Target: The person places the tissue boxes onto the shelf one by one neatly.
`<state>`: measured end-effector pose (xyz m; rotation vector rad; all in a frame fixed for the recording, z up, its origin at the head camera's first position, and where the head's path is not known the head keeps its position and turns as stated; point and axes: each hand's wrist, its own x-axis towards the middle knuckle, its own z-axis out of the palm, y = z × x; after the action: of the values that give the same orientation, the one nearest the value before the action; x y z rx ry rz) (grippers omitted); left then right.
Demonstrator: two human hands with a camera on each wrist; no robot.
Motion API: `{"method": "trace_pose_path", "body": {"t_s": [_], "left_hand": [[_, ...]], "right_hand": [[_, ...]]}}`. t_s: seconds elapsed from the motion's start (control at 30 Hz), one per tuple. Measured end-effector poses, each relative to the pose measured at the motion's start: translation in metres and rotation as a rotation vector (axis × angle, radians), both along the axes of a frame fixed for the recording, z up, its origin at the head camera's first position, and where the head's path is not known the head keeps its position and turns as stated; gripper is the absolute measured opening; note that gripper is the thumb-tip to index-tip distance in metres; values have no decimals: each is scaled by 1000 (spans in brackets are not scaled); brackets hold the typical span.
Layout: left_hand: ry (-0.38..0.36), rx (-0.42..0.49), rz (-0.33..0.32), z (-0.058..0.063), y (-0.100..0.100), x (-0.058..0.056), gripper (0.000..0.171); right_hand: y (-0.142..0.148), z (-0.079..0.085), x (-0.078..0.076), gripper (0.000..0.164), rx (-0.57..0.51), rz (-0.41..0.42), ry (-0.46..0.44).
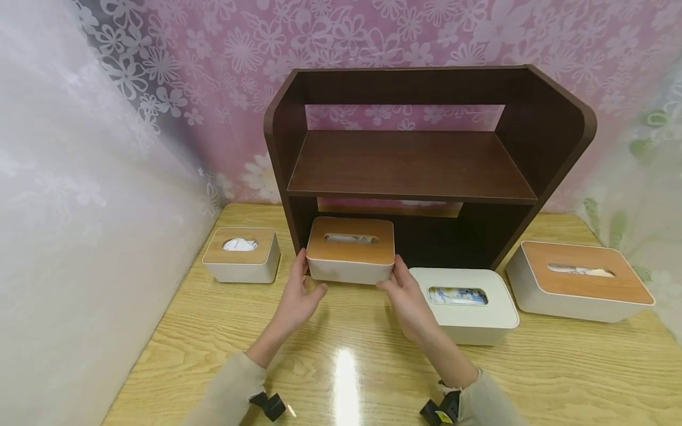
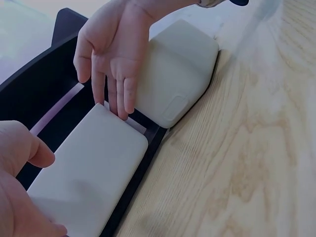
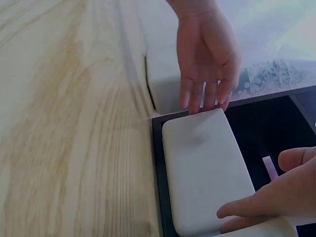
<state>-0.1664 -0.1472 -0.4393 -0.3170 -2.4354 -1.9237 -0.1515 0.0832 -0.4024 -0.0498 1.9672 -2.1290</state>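
A white tissue box with a wood-look lid (image 1: pixel 351 271) stands in the left part of the dark shelf's lower compartment, close to its front edge. My left hand (image 1: pixel 298 299) touches the box's left side, its thumb held away from the front. On the opposite side, my right hand (image 1: pixel 412 305) touches the right end near the front corner. Both wrist views show the box's plain white front (image 2: pixel 94 170) between the two hands. Straight fingers of the right hand (image 2: pixel 118 59) meet one end in the left wrist view. The left hand's fingers (image 3: pixel 196 98) look straight too.
The two-tier brown shelf (image 1: pixel 415 163) stands at the back of the wooden table (image 1: pixel 224 355). A small wood-lidded tissue box (image 1: pixel 242 272) is left of it. A white tissue box (image 1: pixel 463 316) sits just beside my right hand, and a larger wood-lidded one (image 1: pixel 581 302) farther right.
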Motion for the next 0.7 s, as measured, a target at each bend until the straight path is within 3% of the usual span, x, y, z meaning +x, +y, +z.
{"method": "trace_pose_path", "body": {"t_s": [0.23, 0.7], "left_hand": [[1, -10, -14, 0, 2, -9, 88], [33, -61, -13, -1, 7, -21, 90]], "right_hand": [[0, 0, -7, 84, -87, -1, -10], [-1, -1, -21, 83, -90, -19, -15]]}}
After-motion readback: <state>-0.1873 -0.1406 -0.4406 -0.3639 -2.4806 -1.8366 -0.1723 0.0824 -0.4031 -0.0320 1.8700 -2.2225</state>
